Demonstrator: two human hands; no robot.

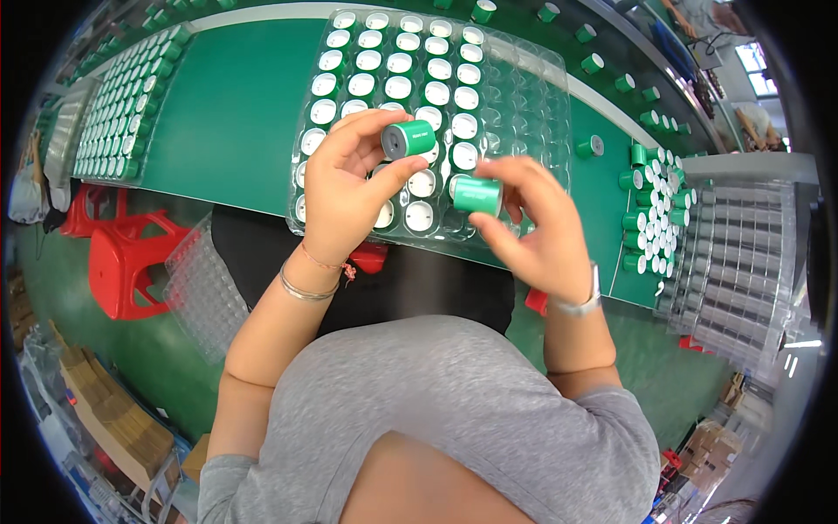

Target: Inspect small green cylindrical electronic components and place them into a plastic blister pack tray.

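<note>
- Nearest the head camera is a grey cloth shirt (436, 375), on the near side of the clear plastic tray (528, 96).
- That tray, moulded with round cells, rests on the green tabletop (240, 96); green cylinders with white tops fill its left columns, and cells toward its right are bare.
- Both hands are apart above the tray. The left hand (345, 179) is closed on a glossy green cylinder with a dark end (417, 138), tipped sideways; the blurred right hand (546, 227) seems to pinch a second green cylinder (477, 196), also sideways.
- Right of the tray lies a loose cluster of green cylinders (655, 214).
- Step in hand, judging by this: handling two cylinders, neither seated. Seating one would call for turning it white end up over a bare cell.
</note>
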